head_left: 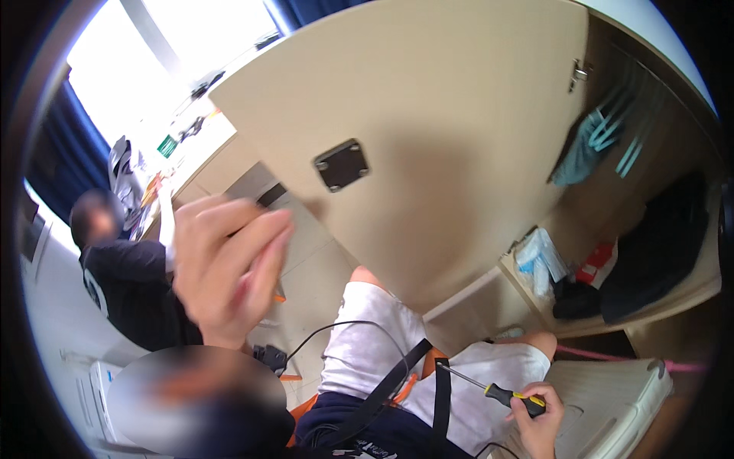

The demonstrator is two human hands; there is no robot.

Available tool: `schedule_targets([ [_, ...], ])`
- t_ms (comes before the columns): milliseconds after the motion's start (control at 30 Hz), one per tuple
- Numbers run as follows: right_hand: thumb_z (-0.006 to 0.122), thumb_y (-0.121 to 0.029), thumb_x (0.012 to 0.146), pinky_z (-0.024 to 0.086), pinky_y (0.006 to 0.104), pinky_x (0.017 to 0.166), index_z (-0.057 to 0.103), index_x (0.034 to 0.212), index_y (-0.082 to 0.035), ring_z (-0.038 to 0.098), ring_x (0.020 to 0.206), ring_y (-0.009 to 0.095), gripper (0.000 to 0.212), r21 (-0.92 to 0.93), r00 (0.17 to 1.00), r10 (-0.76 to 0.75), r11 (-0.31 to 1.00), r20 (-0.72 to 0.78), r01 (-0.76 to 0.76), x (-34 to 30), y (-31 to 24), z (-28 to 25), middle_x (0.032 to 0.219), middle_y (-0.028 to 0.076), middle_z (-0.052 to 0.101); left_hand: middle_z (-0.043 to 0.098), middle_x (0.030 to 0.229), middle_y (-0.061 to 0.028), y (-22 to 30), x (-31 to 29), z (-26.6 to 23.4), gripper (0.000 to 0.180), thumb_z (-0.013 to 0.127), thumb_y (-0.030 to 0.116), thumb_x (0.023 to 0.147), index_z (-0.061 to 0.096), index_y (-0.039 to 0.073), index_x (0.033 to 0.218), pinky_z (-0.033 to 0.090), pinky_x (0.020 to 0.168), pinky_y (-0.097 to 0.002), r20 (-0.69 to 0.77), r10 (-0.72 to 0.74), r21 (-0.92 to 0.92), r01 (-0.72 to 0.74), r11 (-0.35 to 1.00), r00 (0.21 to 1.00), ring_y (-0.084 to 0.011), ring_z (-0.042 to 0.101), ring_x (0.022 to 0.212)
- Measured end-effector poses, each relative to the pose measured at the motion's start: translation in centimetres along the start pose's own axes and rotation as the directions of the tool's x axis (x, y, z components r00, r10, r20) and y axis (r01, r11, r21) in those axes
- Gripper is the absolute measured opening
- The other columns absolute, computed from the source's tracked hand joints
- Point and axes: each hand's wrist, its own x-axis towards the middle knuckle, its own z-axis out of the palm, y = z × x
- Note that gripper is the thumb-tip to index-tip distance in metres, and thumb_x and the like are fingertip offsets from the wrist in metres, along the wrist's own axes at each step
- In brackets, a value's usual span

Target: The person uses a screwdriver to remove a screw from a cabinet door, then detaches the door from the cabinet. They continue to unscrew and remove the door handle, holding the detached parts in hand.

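My left hand (229, 268) is raised close to the camera, left of a wooden wardrobe door. Its fingers are curled and pressed together, slightly smeared; whatever they may pinch cannot be made out. Low on the right, my right hand (537, 421) grips the yellow-and-black handle of a screwdriver (501, 394). The screwdriver's metal shaft points left, above my lap. Beyond my left hand, the wide pale wardrobe door (459, 99) stands swung open. A dark square plate (341, 165) with shiny corners is fixed on it.
Hangers (604, 130), a dark garment (657, 252) and a plastic packet (540, 262) are inside the wardrobe. A pale suitcase (612, 417) stands at the right. Another person in a dark shirt (130, 283) sits by a cluttered desk (202, 161). A black cable (352, 323) crosses my lap.
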Motion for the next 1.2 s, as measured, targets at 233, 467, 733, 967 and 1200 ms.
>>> schedule_targets([
  [233, 0.067, 0.0, 0.081, 0.042, 0.0192, 0.058, 0.056, 0.086, -0.006, 0.052, 0.066, 0.006, 0.014, 0.05, 0.991, -0.101, 0.993, -0.084, 0.106, 0.1, 0.8, 0.3, 0.083, 0.001, 0.057, 0.06, 0.079, -0.0041, -1.5, 1.0, 2.1, 0.03, 0.078, 0.004, 0.061, 0.067, 0.006, 0.088, 0.039, 0.062, -0.0308, 0.032, 0.074, 0.108, -0.077, 0.991, 0.997, -0.0206, 0.053, 0.071],
  [467, 0.065, 0.003, 0.082, 0.044, 0.0205, 0.06, 0.055, 0.088, -0.004, 0.053, 0.067, 0.007, 0.014, 0.003, 0.991, -0.127, 0.992, -0.044, 0.127, 0.1, 0.8, -0.1, 0.085, 0.002, 0.056, 0.059, 0.081, -0.0045, -2.0, 2.4, 1.8, 0.031, 0.074, 0.004, 0.057, 0.066, 0.003, 0.087, 0.042, 0.058, -0.0297, 0.109, 0.183, 0.173, -0.2, 0.964, 0.977, -0.0187, 0.054, 0.07],
  [733, 0.065, 0.003, 0.081, 0.045, 0.0211, 0.064, 0.056, 0.089, -0.003, 0.053, 0.071, 0.008, 0.014, -0.021, 0.989, -0.138, 0.99, -0.049, 0.137, 0.1, 0.3, -0.4, 0.088, 0.003, 0.056, 0.057, 0.079, -0.0065, -1.0, 4.3, 0.9, 0.031, 0.067, 0.004, 0.055, 0.063, -0.002, 0.085, 0.044, 0.058, -0.0288, 0.302, 0.243, 0.192, -0.308, 0.932, 0.922, -0.0199, 0.055, 0.07],
  [967, 0.063, -0.003, 0.084, 0.046, 0.0222, 0.067, 0.059, 0.097, -0.003, 0.054, 0.076, 0.009, 0.013, 0.057, 0.991, -0.09, 0.994, -0.098, 0.096, 0.3, -0.8, -0.7, 0.091, 0.004, 0.06, 0.046, 0.118, -0.0152, -3.0, 0.5, 2.8, 0.053, 0.08, 0.01, 0.061, 0.053, 0.001, 0.106, 0.042, 0.081, -0.037, -0.167, 0.002, 0.058, 0.008, 0.998, 0.986, -0.0255, 0.048, 0.104],
  [1200, 0.058, -0.016, 0.091, 0.056, 0.0269, 0.076, 0.054, 0.116, -0.001, 0.062, 0.09, 0.018, 0.029, 0.295, 0.974, 0.052, 0.955, -0.218, 0.015, 0.7, -0.2, -2.8, 0.102, 0.008, 0.062, 0.038, 0.134, -0.0178, -1.5, -0.9, 8.3, 0.093, 0.08, 0.016, 0.069, 0.02, 0.002, 0.139, 0.04, 0.091, -0.036, 0.148, -0.682, -0.931, 0.333, 0.148, 0.716, -0.0263, 0.045, 0.117],
])
